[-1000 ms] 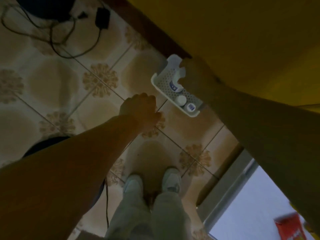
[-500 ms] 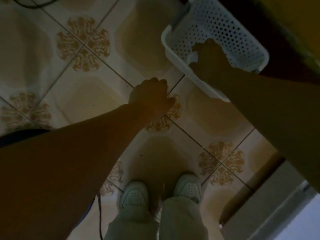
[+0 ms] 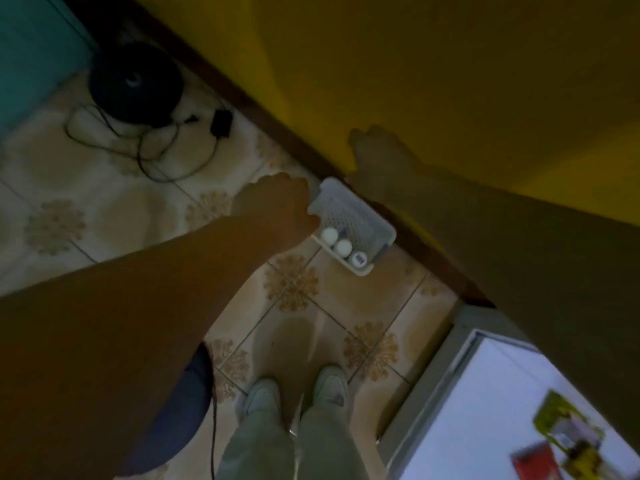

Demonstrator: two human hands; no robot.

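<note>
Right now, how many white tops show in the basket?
3, along the near wall of the basket: left top, middle top, right top. The left hand may hide more.

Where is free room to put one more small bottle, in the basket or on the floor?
Bare: the basket, its far half beside the left hand; tiles between basket and shoes. Crowded: its near end, three white containers; cables by the black round base.

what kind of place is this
Likely a room in a home: patterned floor tiles, a yellow wall with dark skirting, a black round appliance on the floor, and a white plastic basket of small containers.
</note>
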